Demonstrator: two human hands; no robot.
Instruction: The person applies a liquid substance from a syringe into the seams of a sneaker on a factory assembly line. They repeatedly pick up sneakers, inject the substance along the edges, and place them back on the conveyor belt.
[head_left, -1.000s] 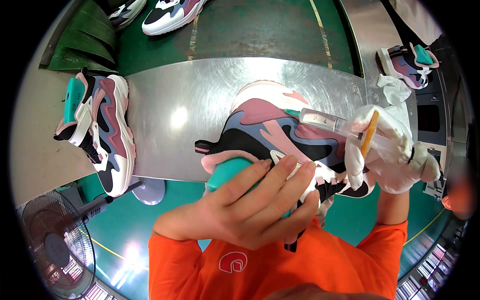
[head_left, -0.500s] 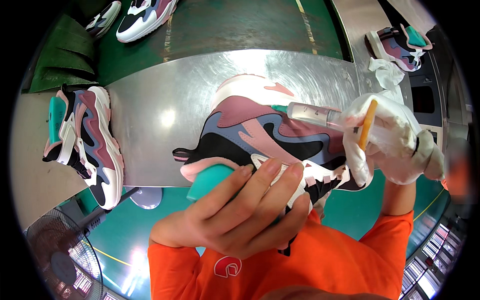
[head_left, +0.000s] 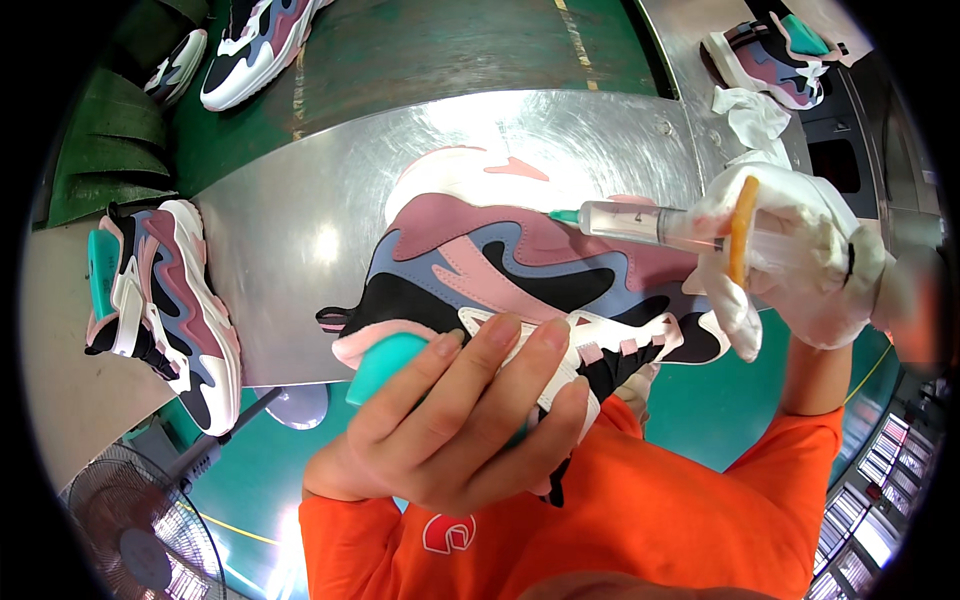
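Holding the shoe over the near edge of the steel table, side turned up, sole to the far side, toe to the right. Gripping it around collar and laces with the bare left hand, four fingers closed over the upper and slightly parted; cannot tell the place of the thumb, hidden from view. Leaving part of a teal insert in sight beside the index finger. Wrapping the syringe in the white-gloved right hand, fingers curled narrowly about barrel and yellow flange, with the green tip aimed at the join of upper and sole; too fine to tell touching from hovering. Since half a second ago, drawn toward the toe along that join, to about level with the front end of the pink sole accent. Suggesting, most likely, work advancing along the edge from the heel side, with both grips much the same. Note also a second shoe well apart to the left, on its side.
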